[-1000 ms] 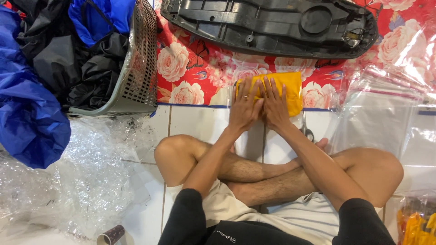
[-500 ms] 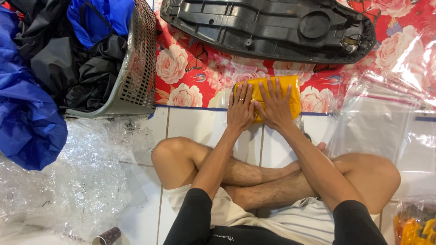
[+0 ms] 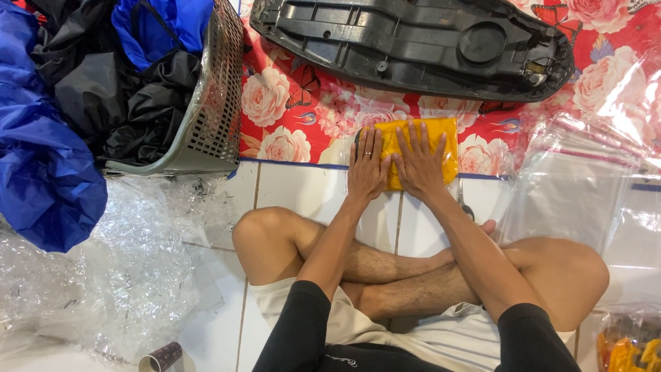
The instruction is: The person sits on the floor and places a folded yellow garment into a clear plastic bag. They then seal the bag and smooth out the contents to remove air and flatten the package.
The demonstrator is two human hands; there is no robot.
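Cloth (image 3: 41, 172): blue, heaped at far left, spilling over the basket's side.
Basket (image 3: 206, 110): grey mesh, filled with black and blue fabric, its corner on the mat.
Bubble wrap (image 3: 117, 275): crumpled on the white tiled floor (image 3: 296, 189) below the basket.
Roll (image 3: 160, 358): small dark tube standing at the bottom edge, beside the bubble wrap.
Mat (image 3: 303, 117): red with roses, spread over the floor at top.
Panel (image 3: 406, 45): long black plastic piece lying on the mat, above the hands.
Left hand (image 3: 366, 169): flat and open, fingers spread, pressing on the left end of the packet; nothing gripped.
Packet (image 3: 446, 141): yellow, folded, inside clear film, lying across the mat's lower edge just ahead of the crossed legs.
Right hand (image 3: 418, 162): flat and open, palm down on the packet's middle, thumb touching the left hand.
Bags (image 3: 578, 186): clear plastic sheets right of the packet, overlapping mat and floor.
Yellow items (image 3: 630, 351): in clear wrap at the bottom right corner.
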